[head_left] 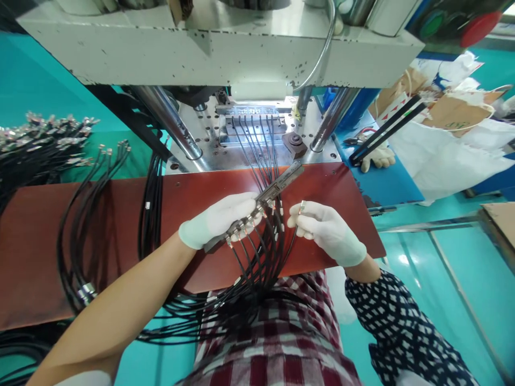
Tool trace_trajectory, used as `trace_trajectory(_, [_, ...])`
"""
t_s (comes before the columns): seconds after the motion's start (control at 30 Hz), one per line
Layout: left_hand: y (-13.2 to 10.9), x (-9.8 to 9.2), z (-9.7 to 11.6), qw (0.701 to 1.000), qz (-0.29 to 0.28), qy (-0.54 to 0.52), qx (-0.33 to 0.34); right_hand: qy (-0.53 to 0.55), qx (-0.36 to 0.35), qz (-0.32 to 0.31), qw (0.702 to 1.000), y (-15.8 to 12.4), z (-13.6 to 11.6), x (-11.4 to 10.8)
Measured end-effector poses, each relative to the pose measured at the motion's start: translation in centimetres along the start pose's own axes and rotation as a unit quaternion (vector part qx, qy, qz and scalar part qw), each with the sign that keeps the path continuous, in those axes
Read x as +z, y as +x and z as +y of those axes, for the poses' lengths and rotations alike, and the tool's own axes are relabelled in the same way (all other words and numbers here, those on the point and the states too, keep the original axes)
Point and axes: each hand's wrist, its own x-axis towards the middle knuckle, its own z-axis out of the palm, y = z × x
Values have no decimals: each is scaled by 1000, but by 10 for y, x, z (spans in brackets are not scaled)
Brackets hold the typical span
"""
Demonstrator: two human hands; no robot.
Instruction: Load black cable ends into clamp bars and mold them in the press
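Pinching a loose cable end [301, 207] between thumb and fingertips of the right hand [328, 230], just beside the metal bar [287, 179] but apart from it. Gripping that bar, tilted above the red-brown board [330, 187], with the left hand [223, 217], fingers closed around it. Seemingly partway along: already set in a row on the bar, several metal connectors [250, 219], with none visible at its far right end. Beyond, in the press [241, 56], running into a metal block [225, 128], more cables [276, 161]. Leftward, apparently left over, a bundle [153, 225] and a larger pile [48, 139].
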Motion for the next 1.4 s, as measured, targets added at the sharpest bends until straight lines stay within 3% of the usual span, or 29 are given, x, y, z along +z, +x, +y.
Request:
trace_trajectory(0.1, [-1, -2, 1, 1000, -9, 9, 4, 49, -9, 1, 999, 3, 8, 2])
trace_trajectory(0.27, [1, -3, -1, 997, 5, 69, 15, 184, 32, -75, 980, 12, 20, 2])
trace_trajectory(0.37, [2, -3, -1, 998, -2, 64, -4, 195, 47, -85, 976, 17, 20, 5])
trace_trajectory(0.47, [1, -1, 1, 998, -5, 61, -11, 82, 9, 2, 997, 20, 11, 14])
trace_trajectory(0.53, [1, 0, 2, 998, -9, 62, -8, -18, -29, 71, 997, 19, 3, 21])
trace_trajectory(0.6, [1, 0, 3, 998, -12, 66, -5, -76, -50, 102, 991, 19, -4, 26])
trace_trajectory(0.8, [0, -1, 4, 984, -1, 176, 24, -123, -60, 105, 985, 20, -8, 27])
trace_trajectory(1.03, [3, 0, 0, 929, 34, 356, 93, -164, -70, 113, 978, 26, 2, 24])
trace_trajectory(1.27, [2, 3, -2, 952, 45, 298, 61, -257, -72, 109, 957, 18, 7, 22])
trace_trajectory(1.4, [2, 4, -2, 957, 46, 283, 54, -347, -108, 153, 919, 12, 10, 28])
